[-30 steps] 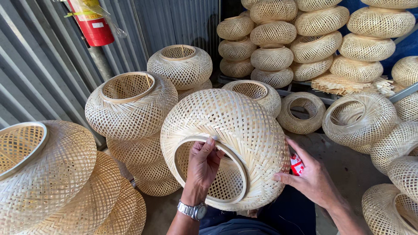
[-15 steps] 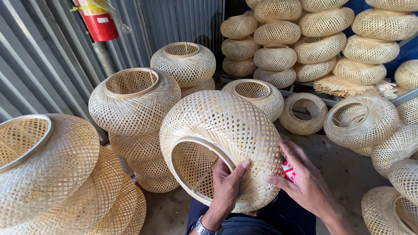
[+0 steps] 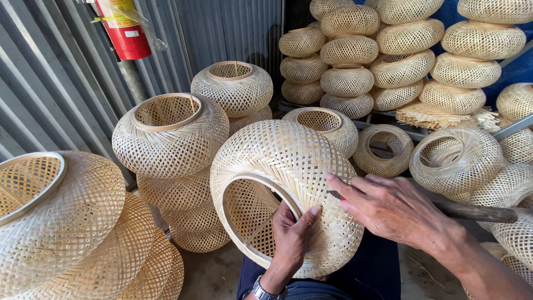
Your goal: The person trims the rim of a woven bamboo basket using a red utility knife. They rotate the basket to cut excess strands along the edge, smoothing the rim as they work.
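Currently left hand (image 3: 291, 236) grips the rim ring of the woven bamboo shade (image 3: 288, 189): fingers curl inside the opening, thumb presses on the outer weave. Right hand (image 3: 391, 208) lies flat on the shade's right flank, fingers loosely closed around a thin tool with a red part (image 3: 337, 195); its tip touches the weave near the left thumb. Shade sits tilted over the person's lap, opening facing down-left toward the camera. Wristwatch (image 3: 266, 290) on the left wrist. A dark wooden handle (image 3: 474, 212) sticks out to the right behind the right hand. Just left: stacked shades (image 3: 169, 139), larger ones (image 3: 61, 222) nearer the edge. Behind: a pile of finished shades (image 3: 388, 50), corrugated metal wall (image 3: 50, 83), red fire extinguisher (image 3: 125, 30).
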